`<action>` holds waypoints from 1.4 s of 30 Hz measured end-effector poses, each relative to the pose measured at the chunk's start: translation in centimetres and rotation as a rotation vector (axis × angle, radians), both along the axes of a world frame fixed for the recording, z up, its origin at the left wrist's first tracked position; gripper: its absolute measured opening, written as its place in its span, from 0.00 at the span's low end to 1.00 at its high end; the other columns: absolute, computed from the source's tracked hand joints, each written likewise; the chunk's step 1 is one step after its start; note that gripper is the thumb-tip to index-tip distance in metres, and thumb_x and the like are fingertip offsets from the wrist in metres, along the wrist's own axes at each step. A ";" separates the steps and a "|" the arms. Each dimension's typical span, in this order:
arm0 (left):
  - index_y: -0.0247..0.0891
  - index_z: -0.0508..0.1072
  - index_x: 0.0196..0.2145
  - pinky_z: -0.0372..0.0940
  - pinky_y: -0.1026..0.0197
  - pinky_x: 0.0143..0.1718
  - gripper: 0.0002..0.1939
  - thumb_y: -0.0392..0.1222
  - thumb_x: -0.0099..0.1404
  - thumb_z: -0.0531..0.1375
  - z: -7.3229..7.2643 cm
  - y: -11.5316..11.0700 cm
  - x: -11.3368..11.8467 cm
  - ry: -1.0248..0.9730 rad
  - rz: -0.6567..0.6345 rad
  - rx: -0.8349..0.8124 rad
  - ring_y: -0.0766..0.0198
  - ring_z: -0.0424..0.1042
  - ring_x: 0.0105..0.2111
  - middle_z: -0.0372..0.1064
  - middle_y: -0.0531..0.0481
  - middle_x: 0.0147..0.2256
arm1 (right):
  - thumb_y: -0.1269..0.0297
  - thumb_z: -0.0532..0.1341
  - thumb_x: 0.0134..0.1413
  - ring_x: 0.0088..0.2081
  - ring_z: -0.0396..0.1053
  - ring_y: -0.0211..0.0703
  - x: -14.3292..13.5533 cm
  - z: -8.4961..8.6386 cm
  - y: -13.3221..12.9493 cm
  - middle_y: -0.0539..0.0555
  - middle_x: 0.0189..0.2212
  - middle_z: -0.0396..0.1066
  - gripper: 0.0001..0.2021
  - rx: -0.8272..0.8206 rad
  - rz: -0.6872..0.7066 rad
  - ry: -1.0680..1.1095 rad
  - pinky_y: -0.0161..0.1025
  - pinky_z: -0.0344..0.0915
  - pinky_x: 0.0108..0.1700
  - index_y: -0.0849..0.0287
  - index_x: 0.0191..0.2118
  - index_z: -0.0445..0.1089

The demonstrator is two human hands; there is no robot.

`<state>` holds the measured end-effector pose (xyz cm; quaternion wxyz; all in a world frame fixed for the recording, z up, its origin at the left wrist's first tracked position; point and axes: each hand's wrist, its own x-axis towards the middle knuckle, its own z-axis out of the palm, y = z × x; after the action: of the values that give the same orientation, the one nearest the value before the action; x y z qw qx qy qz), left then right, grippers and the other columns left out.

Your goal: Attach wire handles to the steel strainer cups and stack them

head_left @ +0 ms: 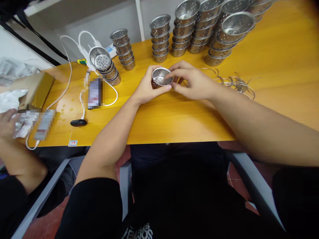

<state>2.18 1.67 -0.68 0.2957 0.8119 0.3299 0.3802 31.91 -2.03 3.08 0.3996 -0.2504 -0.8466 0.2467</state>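
Note:
A small perforated metal cup [159,79] is tilted slightly towards me above the middle of the table. My left hand [147,87] is wrapped round it from the left, with the thumb across its near side. My right hand [188,79] is at the cup's right rim, its fingers bent and the index finger reaching over the opening. Its thumb is below the rim, and any small piece between the fingers is hidden. Just right of this hand lies a loose pile of thin curved metal wires [236,84].
Stacks of larger perforated cups [159,39] line the table's back, with a leaning stack [99,59] at left. A phone [94,93], white cables [71,66] and a black oval object [78,122] lie left. Another person's hand [8,124] is at far left near a cardboard box [32,88].

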 end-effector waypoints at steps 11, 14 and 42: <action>0.44 0.76 0.74 0.74 0.28 0.86 0.57 0.78 0.62 0.89 0.3 0.5 -2.3 0.133 0.151 -0.064 0.32 0.83 0.75 0.82 0.33 0.72 | 0.71 0.69 0.79 0.70 0.80 0.67 6.8 3.4 2.2 0.61 0.65 0.78 0.19 0.531 -0.508 0.107 0.70 0.81 0.71 0.46 0.67 0.87; 0.44 0.71 0.78 0.72 0.28 0.89 0.59 0.73 0.65 0.89 -0.1 0.8 -2.5 0.168 0.181 -0.076 0.31 0.81 0.78 0.80 0.30 0.76 | 0.76 0.73 0.72 0.75 0.75 0.69 10.0 3.3 3.5 0.59 0.68 0.70 0.29 0.549 -0.654 0.035 0.76 0.68 0.84 0.43 0.71 0.84; 0.45 0.63 0.83 0.54 0.32 0.99 0.59 0.75 0.72 0.84 -2.3 4.0 -4.3 0.197 0.269 -0.058 0.31 0.66 0.91 0.66 0.27 0.87 | 0.77 0.82 0.70 0.75 0.72 0.67 10.9 2.6 5.6 0.60 0.66 0.69 0.25 -0.056 -0.999 0.009 0.70 0.63 0.86 0.47 0.42 0.66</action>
<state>-2.16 5.67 -2.97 0.2316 0.7848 0.4740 0.3251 42.77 3.58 5.72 0.4657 -0.6349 -0.6145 0.0490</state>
